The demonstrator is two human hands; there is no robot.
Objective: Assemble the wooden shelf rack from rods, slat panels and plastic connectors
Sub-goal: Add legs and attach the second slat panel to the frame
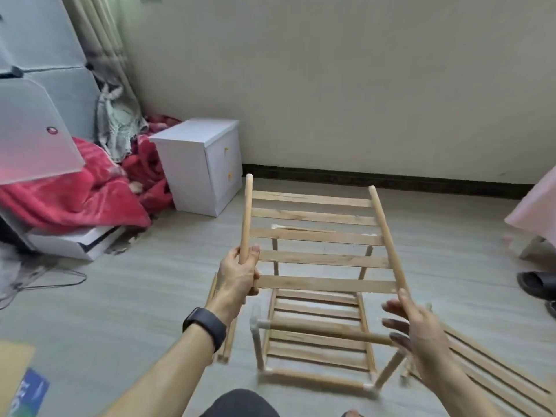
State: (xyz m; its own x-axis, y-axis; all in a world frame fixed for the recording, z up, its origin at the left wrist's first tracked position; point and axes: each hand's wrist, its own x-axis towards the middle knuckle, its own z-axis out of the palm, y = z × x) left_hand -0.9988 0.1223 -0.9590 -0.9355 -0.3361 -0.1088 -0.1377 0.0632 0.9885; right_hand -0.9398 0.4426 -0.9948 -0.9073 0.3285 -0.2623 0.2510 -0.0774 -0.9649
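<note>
I hold a wooden slat panel [319, 236] with several cross slats up in the air over the floor. My left hand [237, 275] grips its left side rod near the lower end. My right hand [418, 329] lies against the lower end of the right side rod, fingers spread and fairly straight. Below the panel stands the partly built rack frame [316, 350]: rods joined by white plastic connectors [268, 370] at the corners, with a slat shelf inside it. Another slat panel [493, 368] lies flat on the floor at the right.
A white two-drawer cabinet [201, 164] stands by the wall at the back left, next to a red blanket [75, 194]. More loose rods [227, 335] lie under my left wrist. A black slipper [538, 284] sits at the right edge. A cardboard piece [15, 371] lies bottom left.
</note>
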